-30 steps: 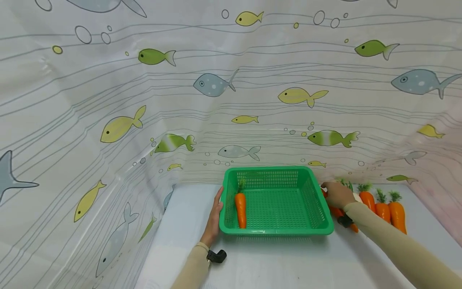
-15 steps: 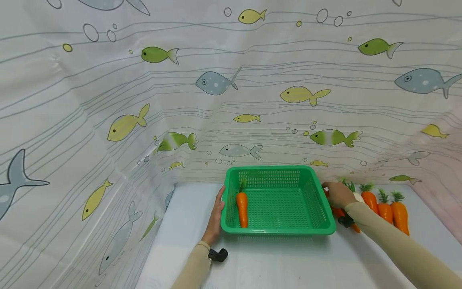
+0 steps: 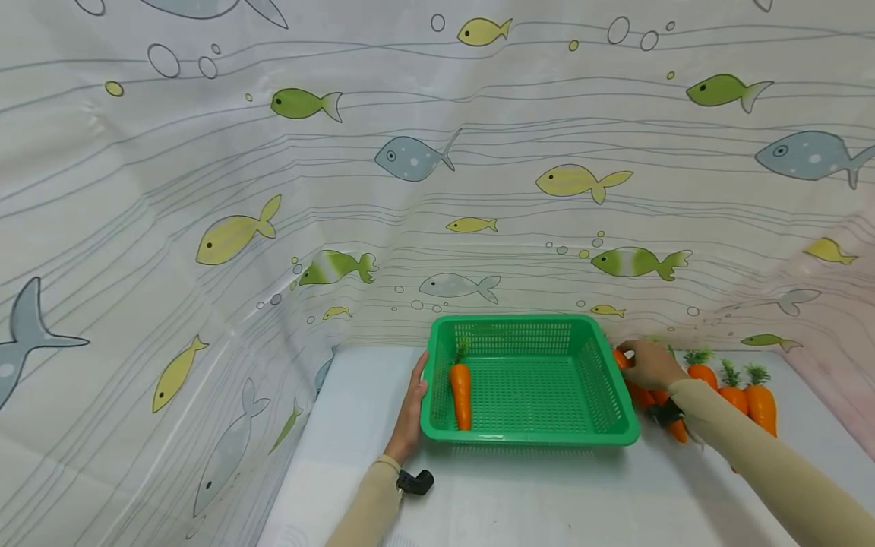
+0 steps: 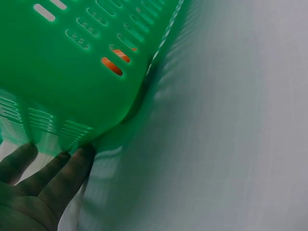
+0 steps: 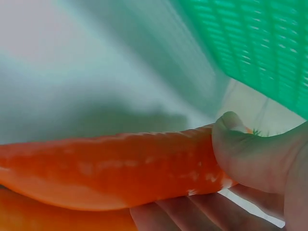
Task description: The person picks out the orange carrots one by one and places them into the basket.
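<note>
Clock centred on the green basket, 12 far side. I see right hand outside at 3, thumb and fingers gripping a carrot. Left hand at 9, fingers straight, touching basket. Second carrot inside, toward 9.

I work in a small screened-off booth; home or lab, I cannot tell. Behind the green basket hangs a creased, fish-print sheet, which also walls off its left and right; beneath the basket spreads a white tabletop.
</note>
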`<state>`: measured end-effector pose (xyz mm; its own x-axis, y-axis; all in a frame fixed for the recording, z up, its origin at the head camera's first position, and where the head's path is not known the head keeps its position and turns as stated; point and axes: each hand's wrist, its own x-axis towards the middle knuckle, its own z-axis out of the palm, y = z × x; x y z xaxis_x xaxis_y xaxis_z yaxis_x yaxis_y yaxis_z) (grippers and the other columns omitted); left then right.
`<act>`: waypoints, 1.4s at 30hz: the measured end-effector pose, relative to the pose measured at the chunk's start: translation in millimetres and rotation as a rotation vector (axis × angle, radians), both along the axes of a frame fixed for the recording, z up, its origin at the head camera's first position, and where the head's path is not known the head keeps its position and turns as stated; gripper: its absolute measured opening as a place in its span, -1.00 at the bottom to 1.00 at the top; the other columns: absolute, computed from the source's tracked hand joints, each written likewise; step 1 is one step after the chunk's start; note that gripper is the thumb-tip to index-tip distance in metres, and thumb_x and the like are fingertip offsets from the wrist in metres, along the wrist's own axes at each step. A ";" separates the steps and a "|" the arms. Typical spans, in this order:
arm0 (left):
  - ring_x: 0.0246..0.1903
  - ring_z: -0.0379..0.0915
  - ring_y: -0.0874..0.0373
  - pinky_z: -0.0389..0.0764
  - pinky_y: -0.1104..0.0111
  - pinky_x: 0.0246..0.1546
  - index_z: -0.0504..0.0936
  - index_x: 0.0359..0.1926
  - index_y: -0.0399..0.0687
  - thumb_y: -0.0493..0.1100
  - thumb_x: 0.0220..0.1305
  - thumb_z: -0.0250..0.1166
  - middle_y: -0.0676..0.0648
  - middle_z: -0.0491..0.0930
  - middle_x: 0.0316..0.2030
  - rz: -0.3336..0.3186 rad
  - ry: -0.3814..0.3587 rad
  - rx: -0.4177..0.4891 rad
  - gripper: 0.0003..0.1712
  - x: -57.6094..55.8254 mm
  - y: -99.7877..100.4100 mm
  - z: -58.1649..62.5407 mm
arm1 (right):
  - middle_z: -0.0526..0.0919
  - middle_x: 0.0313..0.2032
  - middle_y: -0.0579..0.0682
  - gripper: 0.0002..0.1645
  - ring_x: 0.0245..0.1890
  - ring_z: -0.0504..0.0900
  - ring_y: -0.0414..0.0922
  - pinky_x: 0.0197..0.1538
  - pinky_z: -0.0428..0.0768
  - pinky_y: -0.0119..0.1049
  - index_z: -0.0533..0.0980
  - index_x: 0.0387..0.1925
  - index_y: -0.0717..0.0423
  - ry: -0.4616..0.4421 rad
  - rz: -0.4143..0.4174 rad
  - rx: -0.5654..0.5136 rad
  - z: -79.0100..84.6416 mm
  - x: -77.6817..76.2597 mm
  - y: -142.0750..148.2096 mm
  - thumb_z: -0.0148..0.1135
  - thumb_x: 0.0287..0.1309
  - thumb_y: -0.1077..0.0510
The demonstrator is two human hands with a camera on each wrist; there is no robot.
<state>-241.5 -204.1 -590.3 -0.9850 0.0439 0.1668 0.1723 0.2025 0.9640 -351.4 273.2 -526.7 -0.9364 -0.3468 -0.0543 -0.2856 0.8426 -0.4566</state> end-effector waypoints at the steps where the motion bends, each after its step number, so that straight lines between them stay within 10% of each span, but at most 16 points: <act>1: 0.71 -0.25 -0.10 -0.20 -0.33 0.61 -0.08 0.73 0.39 0.10 0.70 -0.33 0.04 -0.13 0.73 -0.003 0.004 0.003 -0.33 0.0 0.2 -0.3 | 0.71 -0.01 0.47 -0.33 -0.11 0.74 0.29 -0.12 0.74 0.15 0.50 0.23 0.56 0.002 0.000 -0.007 1.0 0.3 1.8 0.39 0.19 0.18; 12: 0.71 -0.25 -0.13 -0.19 -0.35 0.60 -0.09 0.73 0.38 0.13 0.70 -0.36 0.03 -0.14 0.73 -0.012 0.001 0.003 -0.33 -0.3 2.9 -1.5 | 0.61 0.06 0.64 -0.24 0.01 0.69 0.43 -0.19 0.78 0.03 0.37 0.33 0.63 -0.104 -0.037 -0.077 35.5 9.2 18.3 0.35 0.40 0.09; 21: 0.71 -0.26 -0.13 -0.20 -0.35 0.60 -0.09 0.73 0.37 0.09 0.70 -0.37 0.02 -0.14 0.73 -0.014 0.008 0.010 -0.33 -0.7 3.2 0.6 | 0.46 0.17 0.74 -0.19 -0.27 0.82 0.10 -0.24 0.82 -0.06 0.25 0.40 0.65 -0.182 -0.070 -0.133 54.6 7.3 27.8 0.30 0.46 0.11; 42: 0.71 -0.26 -0.14 -0.20 -0.33 0.61 -0.10 0.74 0.31 0.09 0.71 -0.38 0.00 -0.15 0.73 -0.009 0.016 0.020 -0.33 1.2 0.7 2.4 | 0.37 0.32 0.71 -0.11 0.01 0.75 0.25 -0.06 0.81 0.07 0.10 0.51 0.62 -0.256 -0.086 -0.248 82.3 0.4 25.0 0.18 0.58 0.01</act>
